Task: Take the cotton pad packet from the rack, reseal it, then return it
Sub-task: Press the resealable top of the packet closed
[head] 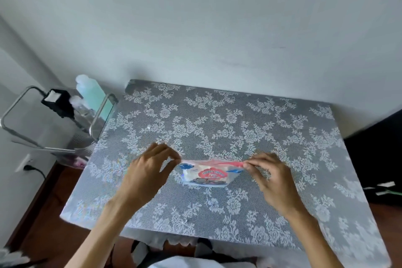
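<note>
— Where is the cotton pad packet [210,173] just now, and why there?

— It stands on the lace-covered table [239,115] straight in front of me, between my two hands, its printed face towards me; I judge the tabletop is the steady place to work the seal, since the packet is soft and would sag if held in the air.

— And your hands?

— My left hand [148,169] pinches the left end of the pink top strip between thumb and fingertips; my right hand [269,176] pinches the right end likewise; both are closed narrowly on the strip, drawing it taut between them so the two lips of the closure lie flat against each other.

— Is it sealed?

— I cannot tell; the strip is blurred and I see no clear gap or join; I would guess the resealing step is in hand and not finished.

— The rack?

— The metal rack [54,119] stands off the table's left edge, well apart from the packet, with a pale green bottle [91,91] and a black object [57,102] on it; the return comes last, by my left side.
</note>
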{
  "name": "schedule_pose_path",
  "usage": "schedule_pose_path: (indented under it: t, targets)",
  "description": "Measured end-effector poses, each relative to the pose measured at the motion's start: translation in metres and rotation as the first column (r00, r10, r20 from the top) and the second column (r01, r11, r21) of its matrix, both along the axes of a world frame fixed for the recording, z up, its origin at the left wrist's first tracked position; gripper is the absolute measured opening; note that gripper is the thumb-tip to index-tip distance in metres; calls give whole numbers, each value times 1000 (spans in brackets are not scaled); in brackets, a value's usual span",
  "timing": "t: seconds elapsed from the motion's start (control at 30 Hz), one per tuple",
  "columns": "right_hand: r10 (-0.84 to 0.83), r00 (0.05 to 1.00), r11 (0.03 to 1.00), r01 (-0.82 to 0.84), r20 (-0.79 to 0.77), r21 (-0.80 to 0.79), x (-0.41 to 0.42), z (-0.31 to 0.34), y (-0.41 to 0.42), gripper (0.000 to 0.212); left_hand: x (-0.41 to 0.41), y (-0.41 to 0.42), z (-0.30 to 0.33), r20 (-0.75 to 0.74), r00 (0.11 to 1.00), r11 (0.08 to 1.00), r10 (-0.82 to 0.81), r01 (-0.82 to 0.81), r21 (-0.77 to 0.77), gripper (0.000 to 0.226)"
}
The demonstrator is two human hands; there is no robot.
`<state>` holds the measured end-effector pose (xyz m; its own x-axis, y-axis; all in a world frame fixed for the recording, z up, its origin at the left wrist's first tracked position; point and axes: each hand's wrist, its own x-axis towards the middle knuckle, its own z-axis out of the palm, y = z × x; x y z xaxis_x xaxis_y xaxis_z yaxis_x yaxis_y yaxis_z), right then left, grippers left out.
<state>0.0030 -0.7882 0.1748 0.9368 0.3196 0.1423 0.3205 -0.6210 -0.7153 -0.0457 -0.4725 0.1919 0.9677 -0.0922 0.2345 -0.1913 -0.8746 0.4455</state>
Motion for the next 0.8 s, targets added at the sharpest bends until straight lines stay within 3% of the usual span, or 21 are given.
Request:
schedule_pose_path:
  t: [0.1, 0.23, 0.37, 0.5, 0.63, 0.8]
  targets:
    - [15, 999, 999, -13, 48, -44, 1, -17, 2, 27, -2, 1, -22, -31, 999, 1000, -16, 16, -25, 21]
    - [79, 997, 994, -79, -9, -77, -5, -40, 6, 30, -9, 5, -49, -77, 997, 999, -31, 28, -42, 25]
    - [42, 998, 999, -43, -43, -32, -6, -52, 8, 23, -11, -3, -56, -93, 995, 1000, -22, 21, -12, 35]
    - [48, 998, 998, -49, -37, -42, -6, -47, 8, 36, -3, -16, -52, -106, 992, 998, -64, 67, 21, 54]
    - [52, 997, 992, -58, -56, -110, -9, -38, 9, 44, 6, -20, -49, -118, 986, 993, -118, 119, -1, 33]
    - [94, 986, 970, -60, 135, -237, -8, -24, 31, 54, 6, -20, -51, -87, 985, 989, -150, 150, 1, 19]
